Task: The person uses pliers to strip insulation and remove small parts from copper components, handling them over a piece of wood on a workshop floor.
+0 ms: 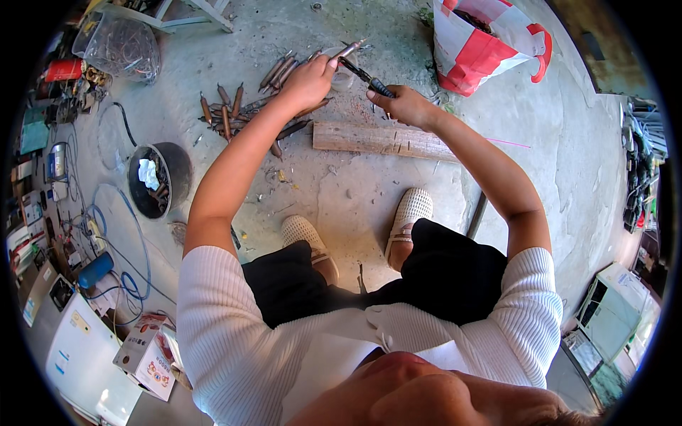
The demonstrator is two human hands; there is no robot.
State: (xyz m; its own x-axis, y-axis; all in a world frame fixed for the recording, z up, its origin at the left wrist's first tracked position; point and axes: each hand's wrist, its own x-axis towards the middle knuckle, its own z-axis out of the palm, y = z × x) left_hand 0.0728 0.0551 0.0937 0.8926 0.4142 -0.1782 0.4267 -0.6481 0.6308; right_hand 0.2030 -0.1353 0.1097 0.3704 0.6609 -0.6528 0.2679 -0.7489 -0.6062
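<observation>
My left hand (310,82) is closed around a copper-coloured tube (349,49) with a narrowed tip, which sticks out past the fingers toward the upper right. In my right hand (410,106) is a black-handled pair of pliers (366,76). Its head points up and left, close to my left fingers and the tube; whether it touches the tube I cannot tell. Below the tool's head a small clear container (342,79) stands on the floor, partly covered. Several similar copper tubes (226,117) lie in a loose pile beside my left forearm.
A wooden beam (383,139) lies across the floor beneath my hands. A black bucket (177,181) with scrap stands left, near blue cable (145,259). At upper right is a red and white bag (465,60); at upper left, a clear bag of wires (128,53).
</observation>
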